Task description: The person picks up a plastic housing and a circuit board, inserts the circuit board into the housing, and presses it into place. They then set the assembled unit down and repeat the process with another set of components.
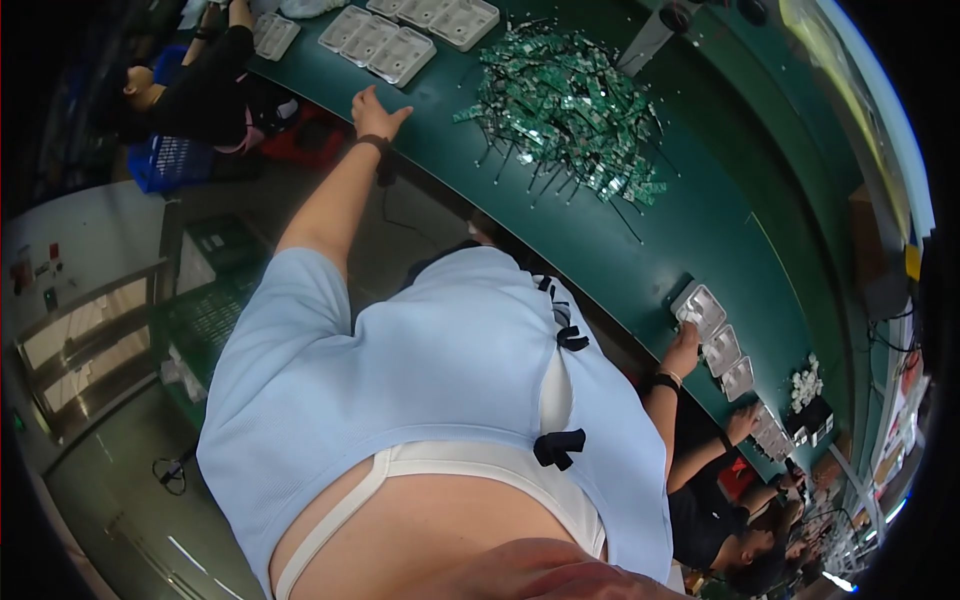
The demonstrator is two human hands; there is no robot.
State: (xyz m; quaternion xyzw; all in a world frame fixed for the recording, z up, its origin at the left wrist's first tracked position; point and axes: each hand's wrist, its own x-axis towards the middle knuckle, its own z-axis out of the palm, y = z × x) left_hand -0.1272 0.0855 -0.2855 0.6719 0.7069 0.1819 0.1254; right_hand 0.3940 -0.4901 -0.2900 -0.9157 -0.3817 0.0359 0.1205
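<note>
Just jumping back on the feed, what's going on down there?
The right hand is at the near side of a pale moulded tray, apparently touching it; a firm grip can't be made out. The left hand is open with nothing in it, near other pale trays. A heap of green circuit boards sits on the green table. A co-worker's hand is further right.

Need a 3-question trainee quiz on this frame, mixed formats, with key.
1. Fill in: the heaped circuit boards lie on a ___ table.

2. The wearer's right hand is nearest to: A) a blue basket; B) the heaped circuit boards; C) a pale tray.

3. True or false: the wearer's left hand is holding a circuit board.

Key: 1. green; 2. C; 3. false, it is open with nothing in it.
</note>
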